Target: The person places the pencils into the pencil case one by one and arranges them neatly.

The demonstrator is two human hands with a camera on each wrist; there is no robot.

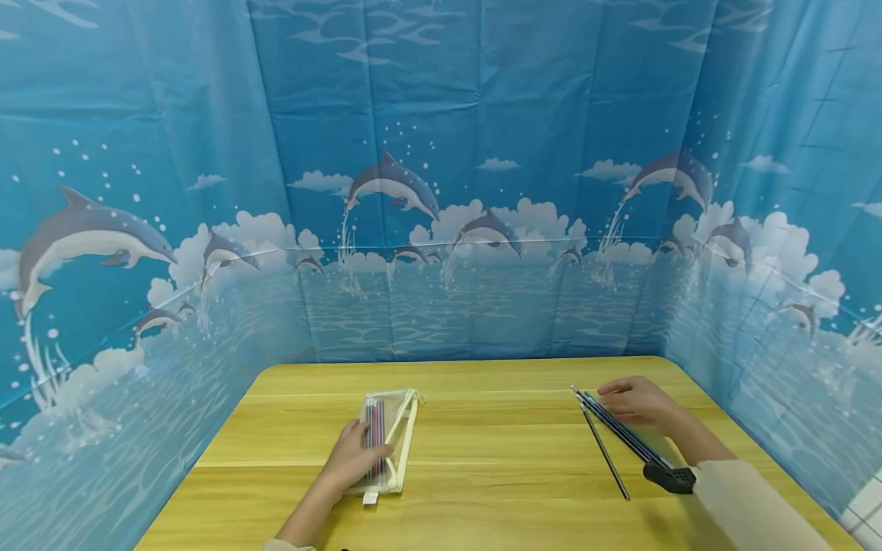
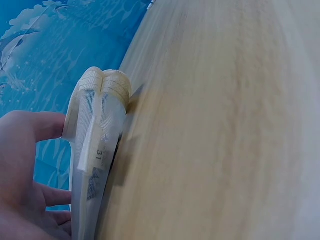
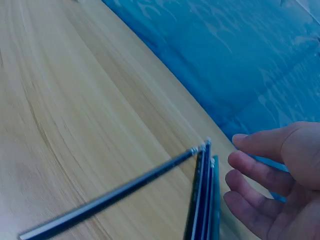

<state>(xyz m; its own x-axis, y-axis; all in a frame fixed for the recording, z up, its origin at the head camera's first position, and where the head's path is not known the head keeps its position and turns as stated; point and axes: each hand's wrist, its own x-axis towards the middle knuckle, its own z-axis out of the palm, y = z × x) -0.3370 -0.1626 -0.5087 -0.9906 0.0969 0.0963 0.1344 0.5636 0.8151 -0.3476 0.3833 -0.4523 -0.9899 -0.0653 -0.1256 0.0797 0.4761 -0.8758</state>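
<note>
On the left half of the table lies a translucent mesh pencil pouch [image 1: 408, 451] with a cream zip edge, partly gaping. Several pencils [image 1: 376, 428] show inside it. My left hand [image 1: 351, 459] holds the pouch from above, its thumb [image 2: 47, 125] at the zip edge and its fingers against the mesh. Further right, several dark pencils [image 1: 616, 426] lie in a close bundle, one of them teal. A single dark pencil [image 1: 605, 451] slants away from the bundle. My right hand [image 1: 637, 402] hovers just right of the bundle, fingers loosely extended and apart from the pencils.
The yellow wood-grain table [image 1: 482, 444] has rounded far corners. Blue dolphin-print sheeting [image 1: 441, 306] hangs behind it and along both sides. A black wrist device [image 1: 668, 478] sits at my right cuff, over the lower ends of the bundle. White tiles [image 1: 864, 509] appear at lower right.
</note>
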